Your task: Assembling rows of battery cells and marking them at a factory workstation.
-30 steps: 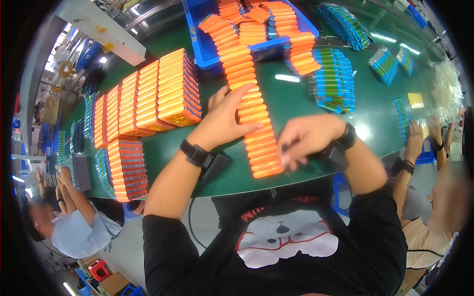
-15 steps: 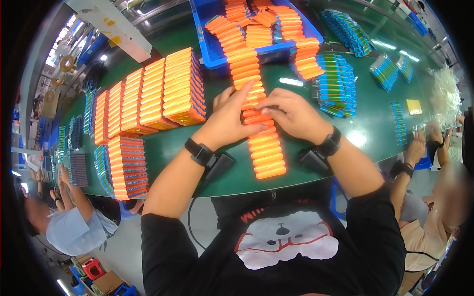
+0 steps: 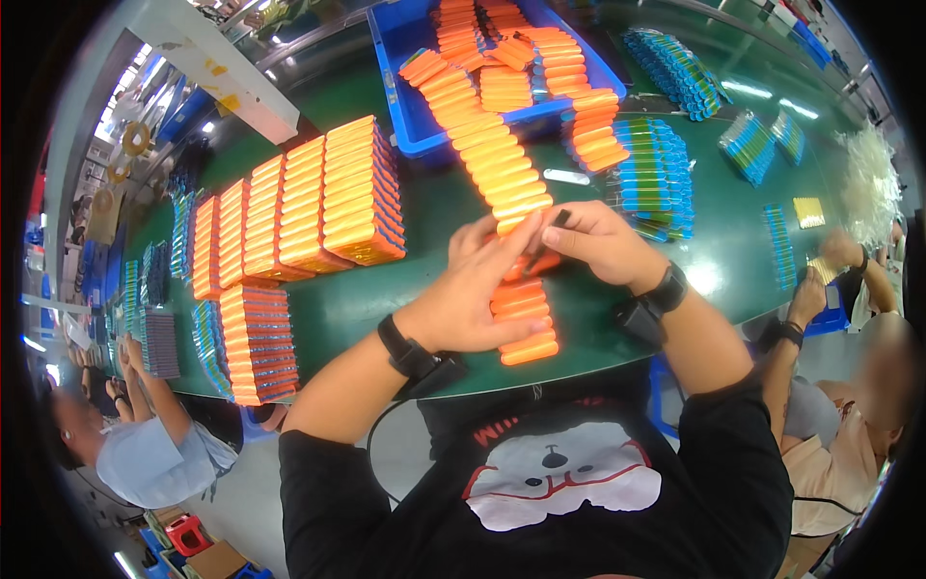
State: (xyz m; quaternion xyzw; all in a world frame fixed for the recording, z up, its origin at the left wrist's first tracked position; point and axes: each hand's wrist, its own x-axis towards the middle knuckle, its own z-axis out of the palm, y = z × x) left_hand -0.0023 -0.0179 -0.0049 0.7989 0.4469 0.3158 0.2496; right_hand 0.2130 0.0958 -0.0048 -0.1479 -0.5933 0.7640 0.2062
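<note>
A long strip of orange tubular packets (image 3: 487, 150), joined side by side, runs from the blue bin down to my hands. My left hand (image 3: 473, 289) is closed on the strip, its thumb over the lower packets (image 3: 522, 307) and its fingers near the bend. Beside it my right hand (image 3: 593, 241) pinches a thin dark object (image 3: 562, 222), whose kind I cannot make out, against the strip. Between the hands the packets are darker and tilted; my fingers hide whether the strip is parted there.
Above stands the blue bin (image 3: 415, 143) with more orange strips. Stacked orange bundles (image 3: 362, 193) line the left, with another stack (image 3: 256, 338) nearer. Blue-green packets (image 3: 651, 179) and a small white piece (image 3: 566, 177) lie right. People work on both sides.
My hands have drawn closer together, and the thin dark object now shows in my right hand. The strip above them slants further right, with its packets bent between my hands.
</note>
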